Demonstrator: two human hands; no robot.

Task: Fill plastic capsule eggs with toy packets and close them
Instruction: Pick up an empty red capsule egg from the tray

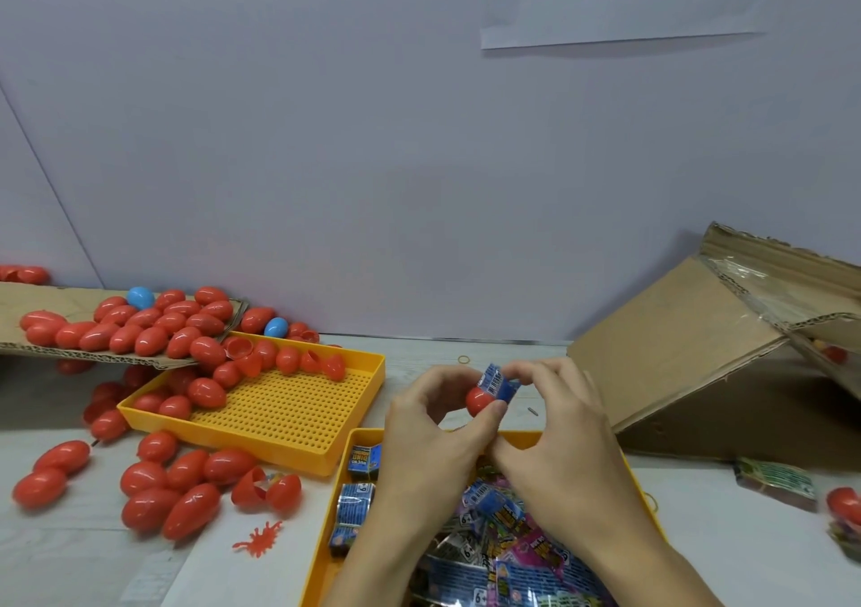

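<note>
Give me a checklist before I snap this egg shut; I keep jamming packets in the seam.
1. Egg half held steady: ok, the left hand pinches it.
2. Packet fully inside: not ok, most of it sticks out above the rim.
3. Right hand controls the packet: ok, its fingers grip the top.
4. Packet folded small enough: cannot tell.
5. Other half ready: cannot tell, the fingers hide any hinged half.
6. More packets at hand: ok, the tray below holds plenty.
</note>
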